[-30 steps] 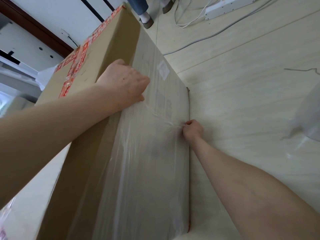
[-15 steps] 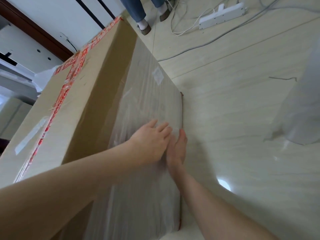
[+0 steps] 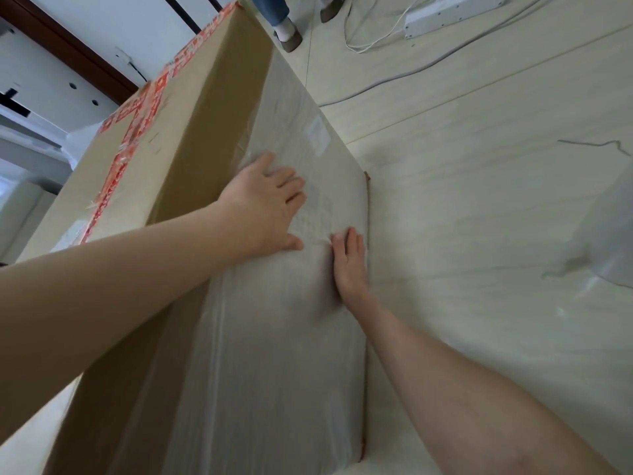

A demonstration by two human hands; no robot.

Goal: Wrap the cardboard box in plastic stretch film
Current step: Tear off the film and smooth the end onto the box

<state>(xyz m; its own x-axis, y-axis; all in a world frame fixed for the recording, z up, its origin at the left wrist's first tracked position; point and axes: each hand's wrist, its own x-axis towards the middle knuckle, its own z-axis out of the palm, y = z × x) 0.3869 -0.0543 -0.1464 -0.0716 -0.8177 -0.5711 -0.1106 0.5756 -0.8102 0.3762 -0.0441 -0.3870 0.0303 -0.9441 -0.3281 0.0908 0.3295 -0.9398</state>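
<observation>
Your cardboard box [image 3: 191,132] stands on the floor [image 3: 479,234] and fills the left half of the view. Red printed tape [image 3: 137,132] runs along the box's top, on its far left side. The box's upper side strip is bare cardboard. Below that strip, the big side face of the box is covered in cloudy stretch film [image 3: 281,354], a bit wrinkled.

Your left hand [image 3: 263,207] lies flat on that filmed face near the box's top edge, fingers [image 3: 287,186] straight and slightly spread, gripping nothing. Your right hand [image 3: 349,265] is just beside it, lower on the same face near the box's bottom edge, fingers straight and close together, palm pressed onto the film.

Past the box's far corner there's someone's shoe [image 3: 289,39]. Further right of the box, a white power strip [image 3: 452,12] sits on the floor with cables. Well right of the box there's a blurry clear thing [image 3: 613,234], probably more film, but you can't really tell.
</observation>
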